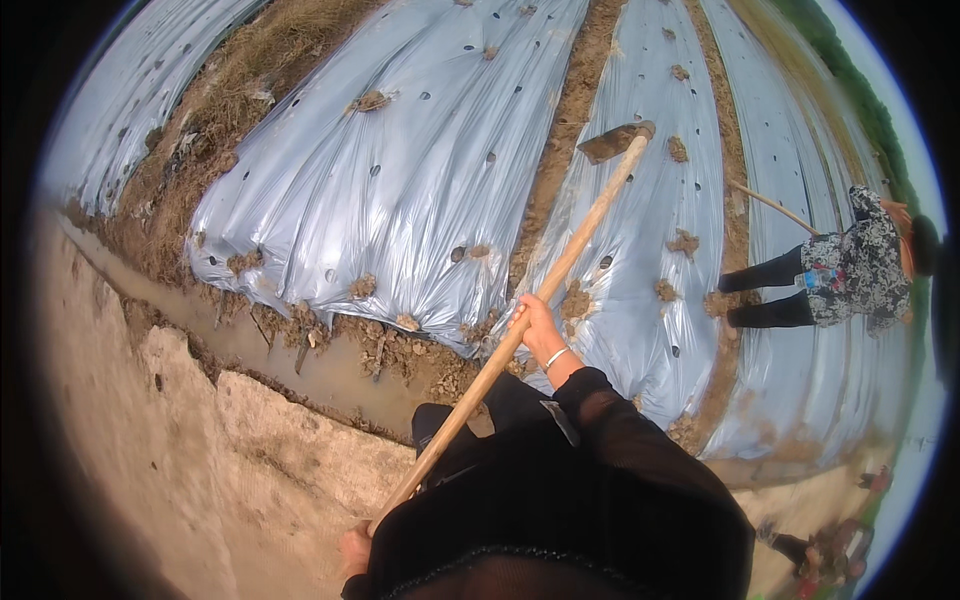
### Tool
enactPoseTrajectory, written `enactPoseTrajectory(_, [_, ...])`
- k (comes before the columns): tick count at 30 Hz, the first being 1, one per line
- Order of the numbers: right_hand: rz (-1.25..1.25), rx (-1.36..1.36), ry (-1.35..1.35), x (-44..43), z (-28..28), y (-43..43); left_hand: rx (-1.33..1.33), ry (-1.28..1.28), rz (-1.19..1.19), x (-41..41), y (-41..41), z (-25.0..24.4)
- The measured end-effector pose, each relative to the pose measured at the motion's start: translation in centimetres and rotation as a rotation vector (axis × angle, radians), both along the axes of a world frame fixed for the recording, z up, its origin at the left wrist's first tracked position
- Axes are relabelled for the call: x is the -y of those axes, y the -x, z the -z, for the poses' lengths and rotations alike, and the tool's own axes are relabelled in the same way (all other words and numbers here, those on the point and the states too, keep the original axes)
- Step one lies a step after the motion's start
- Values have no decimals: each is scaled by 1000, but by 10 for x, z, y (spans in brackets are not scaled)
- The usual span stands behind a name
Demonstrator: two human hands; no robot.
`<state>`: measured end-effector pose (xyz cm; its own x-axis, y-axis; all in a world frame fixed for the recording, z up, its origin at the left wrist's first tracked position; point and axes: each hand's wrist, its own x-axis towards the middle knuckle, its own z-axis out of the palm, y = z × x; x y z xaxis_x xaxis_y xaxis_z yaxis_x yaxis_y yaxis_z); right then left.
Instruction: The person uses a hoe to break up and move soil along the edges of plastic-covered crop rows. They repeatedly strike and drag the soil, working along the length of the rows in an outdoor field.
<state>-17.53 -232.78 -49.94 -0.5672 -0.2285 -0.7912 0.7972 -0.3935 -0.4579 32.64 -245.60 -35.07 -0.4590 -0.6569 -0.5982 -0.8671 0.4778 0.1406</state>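
Note:
A long-handled hoe crosses in front of me, its wooden handle (577, 244) running from lower left to upper right. My right hand (536, 324), with a light bracelet on its wrist, is closed around the middle of the handle. Near the handle's butt end, at the bottom left, my left hand (356, 549) is wrapped around the wood and partly hidden by my dark clothing. The metal hoe blade (609, 142) appears over a bed covered in silvery plastic mulch film (652, 217). Whether the blade touches the film I cannot tell.
Another person (855, 266) stands on the right with a wooden-handled tool (776, 206). Muddy water lies in a ditch (337, 375) beside a pale dirt path (285, 465). Soil clods (684, 241) weigh on the punctured film. A soil furrow (559, 142) separates two beds.

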Motion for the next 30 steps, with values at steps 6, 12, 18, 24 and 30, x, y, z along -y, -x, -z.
enactPoseTrajectory(6, [-17,-197,48,11,-26,129,-39,-45,7,-31,129,48])
enactPoseTrajectory(12, [-122,-142,-132,27,47,183,-110,-215,86,-35,223,73])
enactPoseTrajectory(18, [-183,154,-190,30,130,63,252,-383,-22,-50,146,37])
enactPoseTrajectory(24, [-195,173,-75,9,119,53,210,-441,-87,-38,137,4])
enactPoseTrajectory(30, [-185,333,-89,-1,93,-55,269,-404,-113,-43,34,-11])
